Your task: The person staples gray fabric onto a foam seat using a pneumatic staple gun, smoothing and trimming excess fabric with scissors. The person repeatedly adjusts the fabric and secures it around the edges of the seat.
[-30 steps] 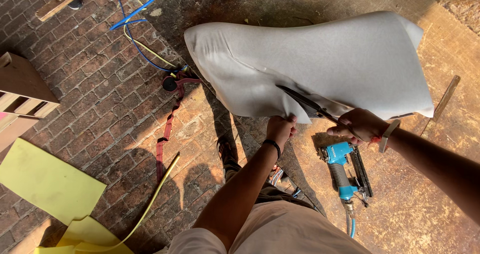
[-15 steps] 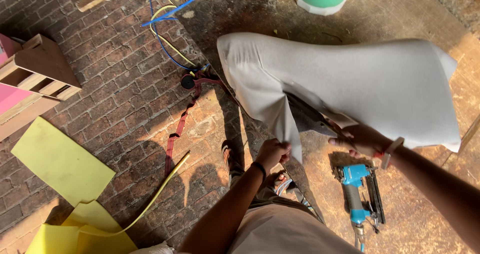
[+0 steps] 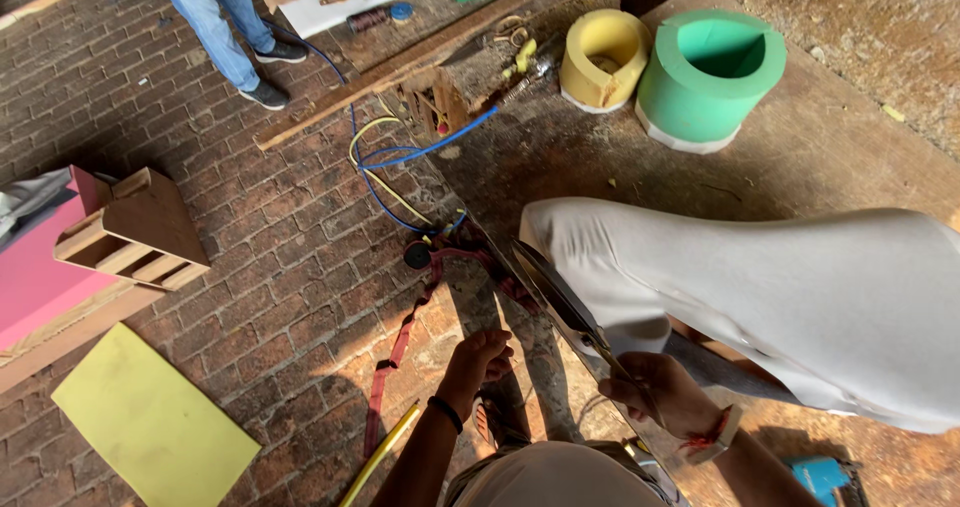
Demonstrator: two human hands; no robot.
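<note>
A pale grey fabric-covered cushion form (image 3: 800, 297) lies on a wooden board (image 3: 800, 157) at the right. My right hand (image 3: 655, 392) grips large scissors (image 3: 565, 292), whose dark blades point up and left along the form's near-left edge. My left hand (image 3: 480, 355) is closed just left of the scissors, above the brick floor. It seems to pinch a thin pale fabric strip (image 3: 475, 297) running up from it. A dark band sits on my left wrist and a red thread band on my right.
Green foam cylinder (image 3: 710, 77) and yellow foam cylinder (image 3: 605, 57) stand at the back. Blue and yellow hoses (image 3: 395, 167) and a red strap (image 3: 410, 337) cross the bricks. A wooden frame (image 3: 135, 232), yellow sheet (image 3: 150, 427), blue nail gun (image 3: 820, 472) and another person's legs (image 3: 225, 27) are nearby.
The view has swung up and away, so the form sits further right. The scissors have come out from the fabric edge, and my left hand has dropped lower, away from the form.
</note>
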